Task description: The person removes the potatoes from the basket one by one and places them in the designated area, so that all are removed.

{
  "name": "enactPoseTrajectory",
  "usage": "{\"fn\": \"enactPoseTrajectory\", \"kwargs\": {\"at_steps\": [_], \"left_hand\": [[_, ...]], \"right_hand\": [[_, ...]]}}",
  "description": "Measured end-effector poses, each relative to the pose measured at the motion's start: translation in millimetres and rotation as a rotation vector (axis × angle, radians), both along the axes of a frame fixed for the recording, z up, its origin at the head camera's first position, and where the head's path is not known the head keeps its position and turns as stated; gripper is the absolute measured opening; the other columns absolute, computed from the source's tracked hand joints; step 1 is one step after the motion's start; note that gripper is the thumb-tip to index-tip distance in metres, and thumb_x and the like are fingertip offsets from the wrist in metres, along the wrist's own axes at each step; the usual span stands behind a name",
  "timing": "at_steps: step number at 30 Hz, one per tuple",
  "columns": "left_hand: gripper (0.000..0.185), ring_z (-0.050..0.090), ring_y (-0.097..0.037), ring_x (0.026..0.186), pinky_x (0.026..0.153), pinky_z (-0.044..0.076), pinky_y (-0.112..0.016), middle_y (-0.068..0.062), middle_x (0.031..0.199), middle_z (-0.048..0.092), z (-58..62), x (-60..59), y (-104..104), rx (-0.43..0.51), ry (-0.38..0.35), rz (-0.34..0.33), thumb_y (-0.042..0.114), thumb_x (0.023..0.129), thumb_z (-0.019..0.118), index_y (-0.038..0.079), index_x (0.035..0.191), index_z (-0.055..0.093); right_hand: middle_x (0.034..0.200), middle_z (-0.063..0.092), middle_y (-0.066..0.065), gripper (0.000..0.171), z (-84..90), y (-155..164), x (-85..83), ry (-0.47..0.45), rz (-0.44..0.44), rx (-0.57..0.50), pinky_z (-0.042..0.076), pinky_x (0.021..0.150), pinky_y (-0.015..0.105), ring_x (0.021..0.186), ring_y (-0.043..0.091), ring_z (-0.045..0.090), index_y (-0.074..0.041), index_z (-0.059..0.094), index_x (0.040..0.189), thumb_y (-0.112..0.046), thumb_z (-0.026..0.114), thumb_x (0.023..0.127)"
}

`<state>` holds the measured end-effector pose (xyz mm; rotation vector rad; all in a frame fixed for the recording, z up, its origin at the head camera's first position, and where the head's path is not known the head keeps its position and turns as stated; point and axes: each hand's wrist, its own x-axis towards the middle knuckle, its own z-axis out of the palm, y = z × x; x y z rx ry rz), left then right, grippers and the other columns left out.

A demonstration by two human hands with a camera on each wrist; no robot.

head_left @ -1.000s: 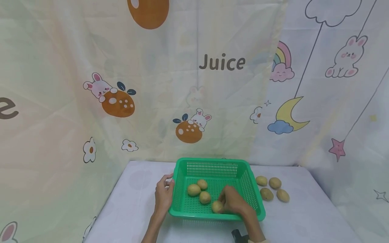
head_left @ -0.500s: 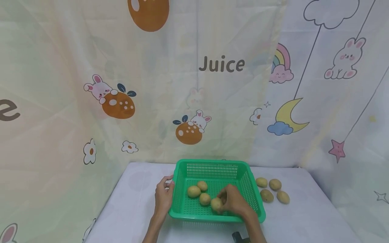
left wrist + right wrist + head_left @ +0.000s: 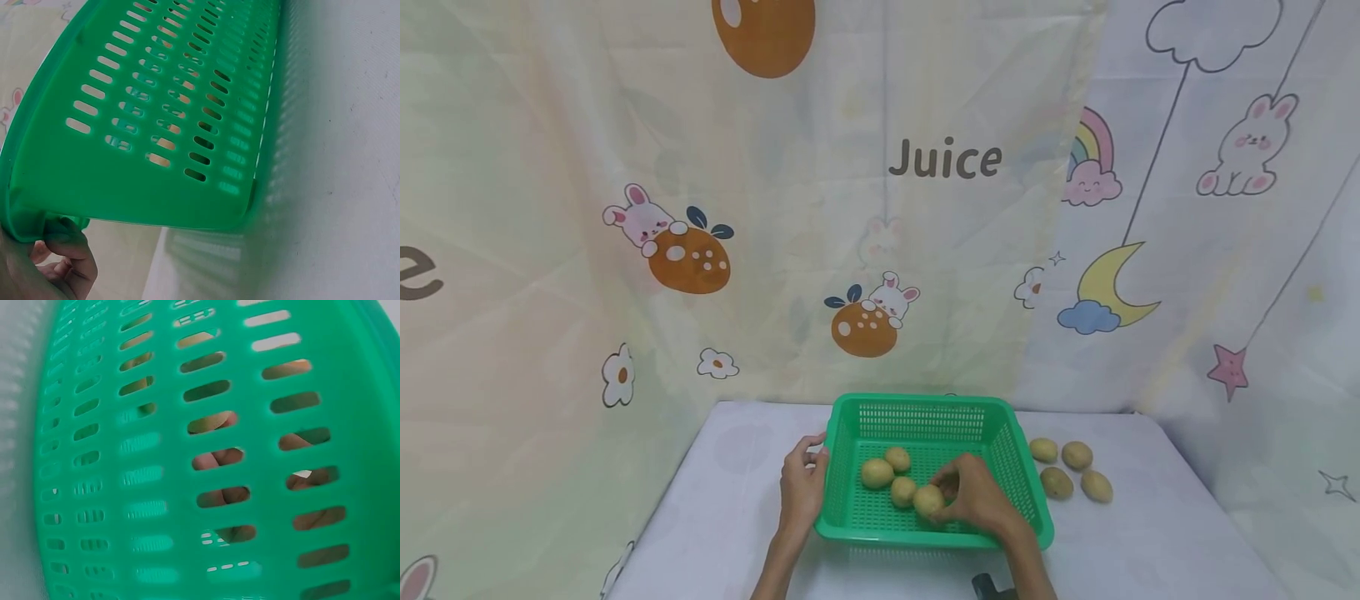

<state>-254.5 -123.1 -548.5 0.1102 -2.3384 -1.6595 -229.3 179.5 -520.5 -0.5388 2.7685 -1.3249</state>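
Note:
A green slotted plastic basket (image 3: 925, 539) stands on the table with several potatoes in it. My left hand (image 3: 802, 483) grips its left rim; in the left wrist view the curled fingers (image 3: 75, 250) hook under the rim at a corner. Inside the basket, my right hand (image 3: 977, 497) pinches a potato (image 3: 929, 502) between thumb and fingers. That potato touches or nearly touches another potato (image 3: 903, 492) to its left. Two more potatoes, one at the left (image 3: 877, 473) and one farther back (image 3: 897, 458), lie close by. From the right wrist, the basket wall (image 3: 250, 437) largely hides the hand.
Several loose potatoes (image 3: 1077, 455) lie on the white tablecloth (image 3: 1157, 533), right of the basket. A printed curtain (image 3: 775, 250) hangs behind the table. Part of a dark object (image 3: 983, 586) shows at the bottom edge, beside the right forearm.
My right hand has shifted the held potato slightly left and back, up to the neighbouring potato. The left hand keeps its place on the rim.

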Motion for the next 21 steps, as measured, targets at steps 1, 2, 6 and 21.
{"fn": "enactPoseTrajectory", "kwargs": {"at_steps": [1,2,6,21], "left_hand": [[0.032,0.07,-0.015,0.065,0.059,0.054,-0.026,-0.014,0.095,0.075,0.0,0.1,0,0.002,-0.001,-0.001,0.012,0.111,0.06,0.004,0.139,0.069],[0.031,0.071,-0.015,0.065,0.059,0.054,-0.025,-0.015,0.095,0.075,0.0,0.2,0,0.004,-0.004,0.0,0.012,0.111,0.06,0.004,0.139,0.069],[0.031,0.073,-0.016,0.066,0.06,0.055,-0.026,-0.016,0.096,0.076,-0.2,0.0,-1,0.008,-0.001,-0.003,0.012,0.111,0.059,0.003,0.139,0.07],[0.032,0.071,-0.016,0.066,0.06,0.053,-0.025,-0.015,0.094,0.074,2.1,2.2,0,0.004,0.001,0.001,0.011,0.111,0.059,0.004,0.14,0.07]], "right_hand": [[0.091,0.082,0.003,0.041,0.1,0,-0.1,-0.005,0.003,-0.006,0.064,0.074,0.033,0.081,0.014,0.074,-0.007,0.084,0.1,-0.01,0.103,0.064],[0.091,0.082,0.004,0.041,0.4,0,0.0,-0.004,0.01,-0.016,0.064,0.075,0.036,0.081,0.014,0.074,-0.007,0.084,0.101,-0.01,0.104,0.064],[0.093,0.083,0.005,0.041,1.9,0,0.6,-0.013,0.03,-0.052,0.065,0.076,0.041,0.081,0.016,0.075,-0.005,0.084,0.102,-0.01,0.103,0.065],[0.096,0.084,0.003,0.043,13.3,10,3.4,-0.02,0.038,-0.086,0.065,0.077,0.032,0.082,0.013,0.076,-0.009,0.085,0.106,-0.011,0.103,0.067]]}}
